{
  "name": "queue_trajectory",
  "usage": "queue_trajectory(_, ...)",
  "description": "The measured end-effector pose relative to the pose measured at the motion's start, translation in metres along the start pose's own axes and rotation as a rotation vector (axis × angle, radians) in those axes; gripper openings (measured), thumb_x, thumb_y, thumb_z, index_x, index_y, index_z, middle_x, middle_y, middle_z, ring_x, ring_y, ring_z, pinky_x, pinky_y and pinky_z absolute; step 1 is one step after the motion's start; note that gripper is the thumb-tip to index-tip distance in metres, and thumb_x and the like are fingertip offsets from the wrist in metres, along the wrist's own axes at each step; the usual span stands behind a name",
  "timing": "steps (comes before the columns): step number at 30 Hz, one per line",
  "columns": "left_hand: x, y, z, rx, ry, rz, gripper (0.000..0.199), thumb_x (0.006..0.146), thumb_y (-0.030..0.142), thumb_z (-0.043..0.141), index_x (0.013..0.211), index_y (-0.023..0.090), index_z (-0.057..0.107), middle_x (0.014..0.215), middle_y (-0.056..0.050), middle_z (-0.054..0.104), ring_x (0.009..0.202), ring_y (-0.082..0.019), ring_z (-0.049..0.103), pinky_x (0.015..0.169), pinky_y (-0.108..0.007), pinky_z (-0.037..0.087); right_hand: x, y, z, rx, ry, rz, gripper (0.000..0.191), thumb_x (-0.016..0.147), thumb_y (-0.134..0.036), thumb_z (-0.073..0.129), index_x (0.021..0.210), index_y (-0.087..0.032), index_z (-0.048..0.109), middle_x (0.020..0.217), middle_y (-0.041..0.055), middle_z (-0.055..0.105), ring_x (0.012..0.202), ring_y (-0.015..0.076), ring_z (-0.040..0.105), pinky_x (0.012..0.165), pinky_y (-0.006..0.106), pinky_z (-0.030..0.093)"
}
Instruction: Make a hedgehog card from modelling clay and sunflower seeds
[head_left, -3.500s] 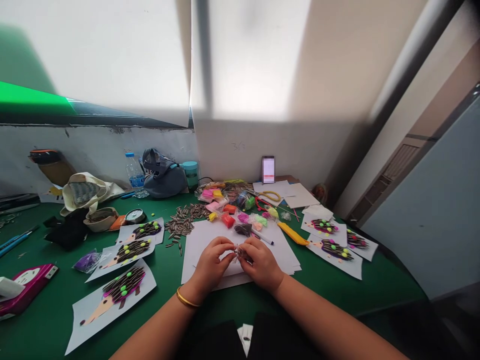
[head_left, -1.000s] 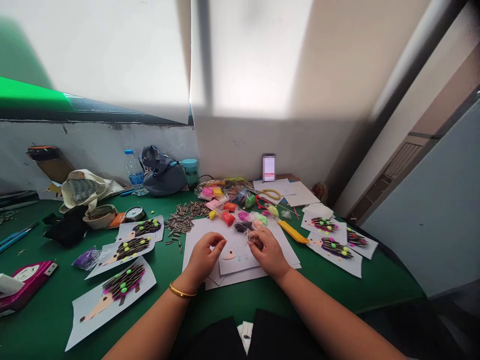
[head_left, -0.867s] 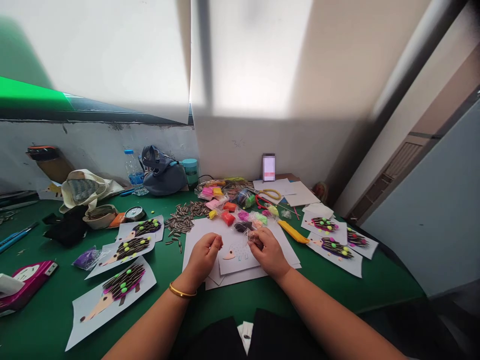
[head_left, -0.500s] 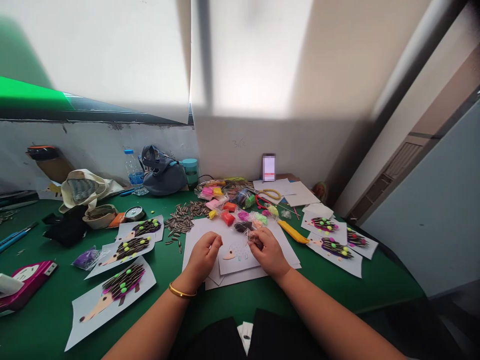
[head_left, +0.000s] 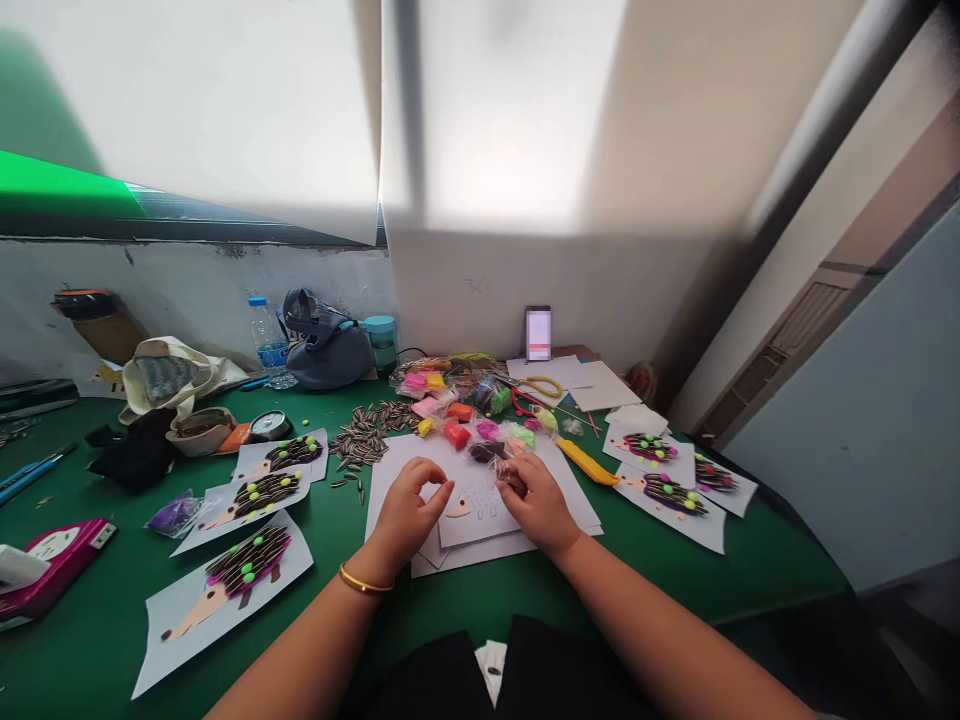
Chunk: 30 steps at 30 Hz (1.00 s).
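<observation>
My left hand (head_left: 409, 512), with a gold bangle on the wrist, hovers over the left part of the drawing sheet (head_left: 465, 530). Its thumb and index tip meet in a pinch; anything between them is too small to make out. Opposite it, my right hand (head_left: 538, 505) is closed around a clear plastic packet (head_left: 501, 470) with something dark brown in it, probably modelling clay. Between the hands, the sheet shows a hedgehog outline with a peach clay face (head_left: 459, 505) and a dark eye. More white paper lies underneath.
Sunflower seeds (head_left: 367, 432) are heaped left of the paper. Bagged coloured clay (head_left: 456, 433), scissors (head_left: 541, 386) and a yellow cutter (head_left: 586, 463) lie behind it. Hedgehog pictures flank both sides, one (head_left: 225, 600) at front left. A phone (head_left: 538, 333) leans on the wall.
My left hand's fingers have loosened from a tight curl into a rounded pinch, with a gap showing behind the tips. My right hand keeps its hold on the packet, almost unmoved.
</observation>
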<state>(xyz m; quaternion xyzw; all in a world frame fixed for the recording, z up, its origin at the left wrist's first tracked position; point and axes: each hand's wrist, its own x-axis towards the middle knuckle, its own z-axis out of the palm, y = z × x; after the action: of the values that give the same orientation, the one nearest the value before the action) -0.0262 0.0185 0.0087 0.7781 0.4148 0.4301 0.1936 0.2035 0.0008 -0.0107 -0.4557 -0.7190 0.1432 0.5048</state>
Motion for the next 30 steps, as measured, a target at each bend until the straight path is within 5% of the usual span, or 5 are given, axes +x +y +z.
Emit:
queue_trajectory(3,0.0,-0.001,0.002,-0.013,0.002,0.015,0.002,0.089,0.023,0.059,0.088,0.022,0.061,0.091,-0.003,0.058,0.09,-0.019,0.056,0.081,-0.033,0.047,0.0,0.0,0.0,-0.004,-0.001,-0.002,0.015,0.084,-0.016,0.057,0.097,-0.022,0.063,0.089,0.004,0.056,0.084,0.0212,0.056,0.076,0.035,0.048)
queue_trajectory(7,0.0,-0.002,0.002,-0.032,-0.014,0.021,0.011,0.091,0.023,0.055,0.097,0.022,0.064,0.095,-0.004,0.06,0.092,-0.019,0.057,0.084,-0.034,0.048,0.0,0.001,0.0,-0.004,-0.009,0.012,0.015,0.085,-0.016,0.057,0.097,-0.022,0.063,0.09,0.0042,0.056,0.082,0.0204,0.056,0.076,0.035,0.048)
queue_trajectory(13,0.0,0.001,-0.002,-0.01,-0.05,-0.012,0.029,0.098,0.033,0.044,0.082,0.02,0.064,0.09,-0.005,0.061,0.09,-0.02,0.058,0.084,-0.034,0.046,0.0,0.0,0.0,-0.003,-0.003,-0.007,0.015,0.085,-0.017,0.056,0.097,-0.023,0.063,0.088,0.0038,0.056,0.086,0.0217,0.056,0.084,0.039,0.048)
queue_trajectory(18,0.001,0.001,-0.004,0.046,-0.059,-0.015,0.009,0.089,0.024,0.055,0.086,0.021,0.063,0.09,-0.004,0.061,0.09,-0.02,0.058,0.081,-0.033,0.048,0.0,0.0,0.0,0.0,-0.005,-0.001,0.015,0.085,-0.018,0.056,0.097,-0.023,0.063,0.088,0.0038,0.057,0.082,0.0211,0.056,0.081,0.039,0.05)
queue_trajectory(30,-0.001,-0.008,-0.013,0.378,-0.359,-0.045,0.017,0.079,0.01,0.061,0.084,0.023,0.072,0.09,-0.005,0.068,0.084,-0.021,0.063,0.072,-0.03,0.045,-0.002,0.001,0.001,0.006,-0.016,0.035,0.013,0.086,-0.018,0.057,0.096,-0.022,0.064,0.09,0.0043,0.055,0.08,0.0196,0.056,0.074,0.033,0.048)
